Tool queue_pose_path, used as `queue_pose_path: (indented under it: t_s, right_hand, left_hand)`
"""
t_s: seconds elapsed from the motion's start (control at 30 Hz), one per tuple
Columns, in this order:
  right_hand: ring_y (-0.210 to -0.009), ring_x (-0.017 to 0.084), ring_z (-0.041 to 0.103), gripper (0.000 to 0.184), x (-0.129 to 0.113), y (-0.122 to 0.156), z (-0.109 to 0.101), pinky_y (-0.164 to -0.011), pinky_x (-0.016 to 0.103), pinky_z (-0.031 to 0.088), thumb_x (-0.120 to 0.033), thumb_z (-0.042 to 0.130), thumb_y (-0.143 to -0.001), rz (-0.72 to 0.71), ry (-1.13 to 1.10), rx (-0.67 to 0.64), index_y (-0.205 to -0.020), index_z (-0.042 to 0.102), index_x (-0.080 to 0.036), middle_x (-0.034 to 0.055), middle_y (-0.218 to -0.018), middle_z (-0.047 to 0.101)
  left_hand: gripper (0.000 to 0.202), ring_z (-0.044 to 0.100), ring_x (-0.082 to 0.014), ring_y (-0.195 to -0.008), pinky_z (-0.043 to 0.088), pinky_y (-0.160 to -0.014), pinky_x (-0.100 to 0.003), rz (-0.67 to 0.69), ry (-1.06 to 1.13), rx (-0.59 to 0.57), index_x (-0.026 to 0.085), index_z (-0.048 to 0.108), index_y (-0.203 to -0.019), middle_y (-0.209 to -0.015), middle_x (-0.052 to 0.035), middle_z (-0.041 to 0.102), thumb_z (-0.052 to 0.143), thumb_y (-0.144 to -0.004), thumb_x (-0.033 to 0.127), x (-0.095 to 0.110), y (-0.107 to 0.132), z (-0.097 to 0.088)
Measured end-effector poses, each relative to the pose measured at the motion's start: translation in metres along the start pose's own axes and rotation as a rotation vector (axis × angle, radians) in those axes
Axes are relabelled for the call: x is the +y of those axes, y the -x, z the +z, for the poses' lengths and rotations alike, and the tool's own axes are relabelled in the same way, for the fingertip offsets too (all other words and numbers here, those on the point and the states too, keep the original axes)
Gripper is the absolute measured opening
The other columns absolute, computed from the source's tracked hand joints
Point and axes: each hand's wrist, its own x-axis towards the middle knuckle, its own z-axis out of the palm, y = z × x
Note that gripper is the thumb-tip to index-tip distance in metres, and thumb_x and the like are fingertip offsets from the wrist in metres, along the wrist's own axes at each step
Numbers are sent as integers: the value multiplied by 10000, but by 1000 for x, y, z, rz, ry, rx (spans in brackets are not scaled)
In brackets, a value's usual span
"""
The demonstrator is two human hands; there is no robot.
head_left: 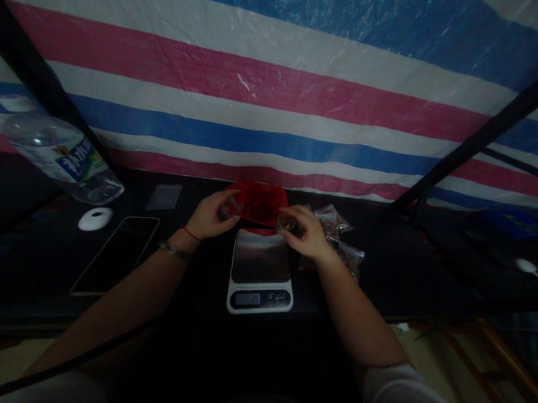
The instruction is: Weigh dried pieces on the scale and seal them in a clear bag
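Observation:
A small clear round container [232,207] is gripped between the thumb and fingers of my left hand [211,215]. My right hand [309,232] pinches another small clear round container [286,222] that looks brownish inside. Both hands hover near the back edge of a white kitchen scale [261,260] with a bare metal plate and a lit display. Behind the scale sits a red plastic basin [263,204]; its contents are too dark to make out. Several small zip bags [350,257] with brownish contents lie beside my right hand, partly hidden by it.
On the left are a phone [117,255], a white oval device [95,219], a flat zip bag [164,197] and a large clear bottle [66,151]. A blue object [515,224] and a white spoon-like item [525,266] lie far right. Striped sheeting [274,89] hangs behind the dark table.

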Motion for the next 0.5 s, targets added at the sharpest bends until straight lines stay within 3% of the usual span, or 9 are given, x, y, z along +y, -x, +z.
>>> queue_pose_path:
  t_s: [0.17,0.33,0.5]
  right_hand:
    - [-964,221,581,448,-1,0,7,-843,410,495,-228,632,-750,51,-55,49,-1192,562,-236,75,-1040,599]
    - [-979,212,609,503,-2,6,29,-786,363,541,-255,663,-743,266,-300,96,-1216,491,-270,71,-1088,589]
    - [-948,197,636,432,-3,9,44,-798,351,551,-305,732,-702,370,-423,197,-1070,511,-258,44,-1028,617]
  left_hand:
    - [641,594,-270,-1061,464,-919,-397,34,21,-6,114,480,-1293,-1204,-138,608,615,-737,402,6,-1,2]
    - [657,589,-272,-1086,462,-931,-393,35,18,-33,136,488,-1281,-1209,-129,612,645,-718,435,24,-4,10]
    - [642,623,-245,-1002,487,-886,-370,47,56,-47,134,514,-1245,-1123,-120,649,680,-703,436,40,-6,22]
